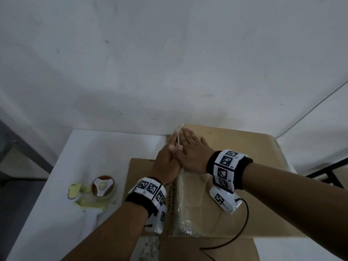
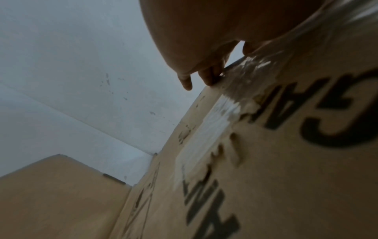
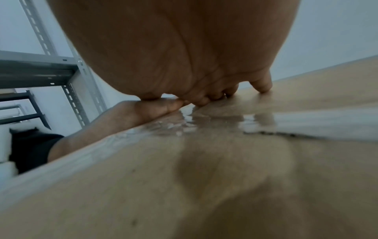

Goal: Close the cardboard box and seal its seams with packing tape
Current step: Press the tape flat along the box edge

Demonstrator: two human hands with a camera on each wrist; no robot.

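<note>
The cardboard box runs off the bottom edge of the head view, so its near side is cut away. In the left wrist view the black lettering on the box is cropped and blurred (only 2 or 3 letters show, none legible as a word). The right hand fills the right wrist view and hides most of its own fingers; the box top below is smeared. The tape dispenser on the counter is probably lying flat, too blurred to confirm.
</note>
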